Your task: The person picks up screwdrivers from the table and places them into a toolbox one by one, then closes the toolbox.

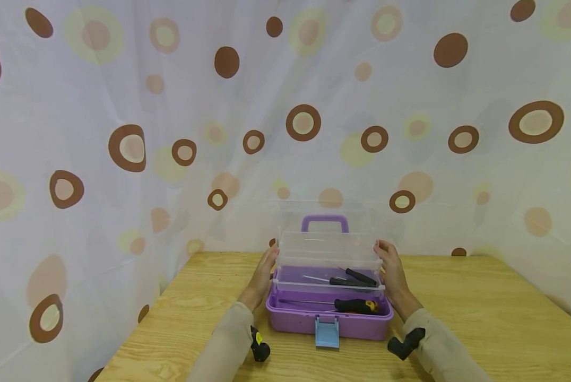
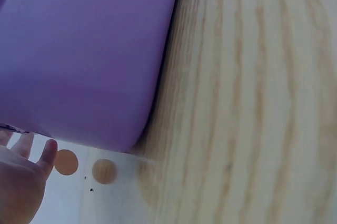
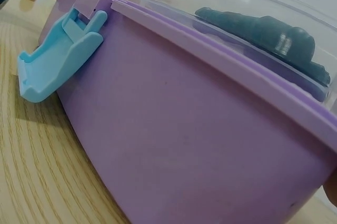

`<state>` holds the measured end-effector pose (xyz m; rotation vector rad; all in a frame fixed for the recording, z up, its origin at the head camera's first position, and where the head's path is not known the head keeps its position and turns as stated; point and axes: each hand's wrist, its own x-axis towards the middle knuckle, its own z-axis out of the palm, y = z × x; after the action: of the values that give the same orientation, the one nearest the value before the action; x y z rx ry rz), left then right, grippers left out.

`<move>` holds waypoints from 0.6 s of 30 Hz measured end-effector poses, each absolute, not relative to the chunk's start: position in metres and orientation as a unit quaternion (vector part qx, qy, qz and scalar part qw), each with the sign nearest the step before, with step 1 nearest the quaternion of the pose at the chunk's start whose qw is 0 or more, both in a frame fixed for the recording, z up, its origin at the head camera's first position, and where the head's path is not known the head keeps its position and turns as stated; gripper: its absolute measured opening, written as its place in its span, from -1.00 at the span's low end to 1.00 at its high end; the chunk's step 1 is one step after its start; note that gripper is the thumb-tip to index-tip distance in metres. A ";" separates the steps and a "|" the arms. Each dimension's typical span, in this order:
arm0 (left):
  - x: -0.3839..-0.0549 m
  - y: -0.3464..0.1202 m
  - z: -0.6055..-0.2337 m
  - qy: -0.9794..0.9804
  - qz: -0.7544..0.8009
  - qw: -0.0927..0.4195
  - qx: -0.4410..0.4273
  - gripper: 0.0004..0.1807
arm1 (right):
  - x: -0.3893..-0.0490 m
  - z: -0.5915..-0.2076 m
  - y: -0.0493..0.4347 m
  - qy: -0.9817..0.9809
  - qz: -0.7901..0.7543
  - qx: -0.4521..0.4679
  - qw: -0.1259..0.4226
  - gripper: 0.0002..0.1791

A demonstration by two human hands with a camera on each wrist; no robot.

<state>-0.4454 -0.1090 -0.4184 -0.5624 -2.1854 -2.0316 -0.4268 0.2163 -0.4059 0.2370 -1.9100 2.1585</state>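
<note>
A purple toolbox (image 1: pixel 304 322) stands open on the table, its tiered clear trays raised. My left hand (image 1: pixel 262 276) holds the left end of the upper clear tray (image 1: pixel 328 248), fingertips at its edge. At the opposite end my right hand (image 1: pixel 394 270) grips the same tray with bent fingers. Black-handled tools (image 1: pixel 349 281) lie in the lower tray, and a black and yellow screwdriver (image 1: pixel 354 305) lies in the purple base. The light blue latch (image 3: pixel 63 55) hangs down at the front. In the left wrist view, the box's purple side (image 2: pixel 89 60) hides part of the left hand.
Behind the trays stands the clear lid with its purple handle (image 1: pixel 325 217). The box sits on a wooden table (image 1: pixel 476 313). A patterned curtain (image 1: pixel 266 95) hangs along the table's back edge. Each wrist carries a black mount (image 1: pixel 406 343).
</note>
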 end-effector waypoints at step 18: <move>-0.442 -0.111 -0.420 -0.708 -0.678 0.048 -0.191 -0.19 | -0.424 -0.405 0.218 -0.670 0.729 0.083 0.115 -0.33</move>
<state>-0.4416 -0.1108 -0.4202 -0.5832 -2.1601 -2.0660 -0.4238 0.2179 -0.4051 0.2432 -1.9624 2.1353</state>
